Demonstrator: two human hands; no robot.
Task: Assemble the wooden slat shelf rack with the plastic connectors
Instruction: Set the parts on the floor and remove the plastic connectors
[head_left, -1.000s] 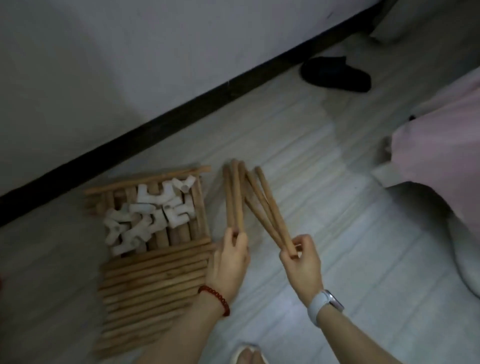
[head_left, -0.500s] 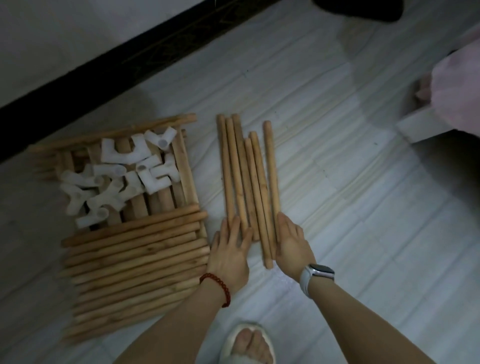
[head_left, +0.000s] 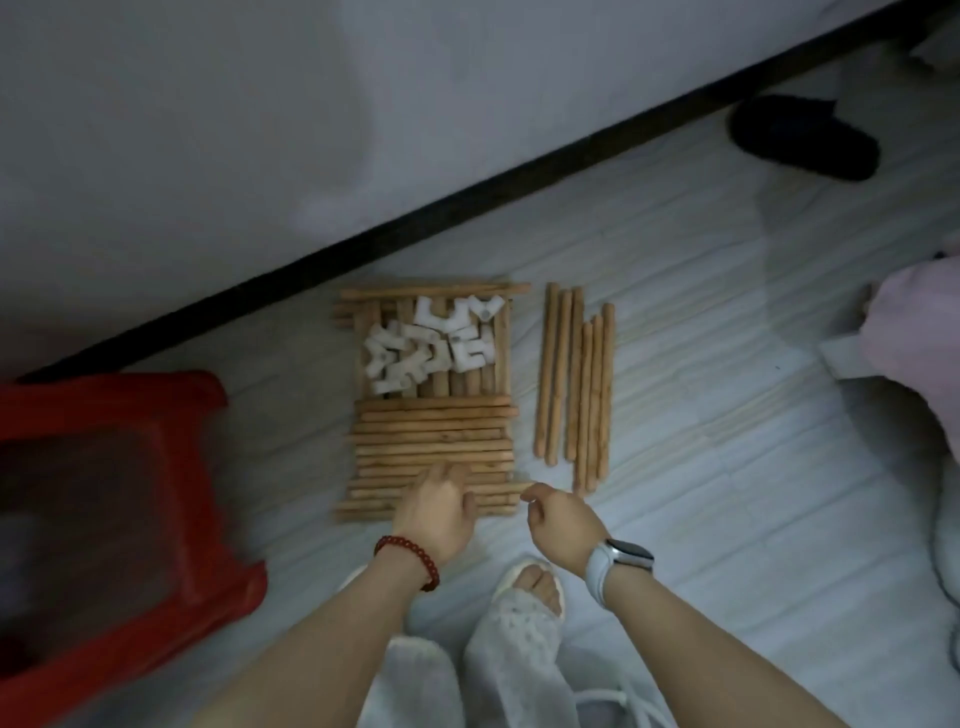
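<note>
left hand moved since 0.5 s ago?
Yes. The left hand has gone left, off the loose rods and onto the slat stack beside them.

My sticks (head_left: 574, 384) are pale, matt wood. The white connectors (head_left: 431, 345) look like smooth plastic. The red stool (head_left: 111, 499) is shiny plastic. The floor (head_left: 727, 467) is pale with wood-like grain.

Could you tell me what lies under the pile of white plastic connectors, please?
The white connectors rest on wooden slats lying side by side on the floor; whatever is beneath those slats is covered.
</note>
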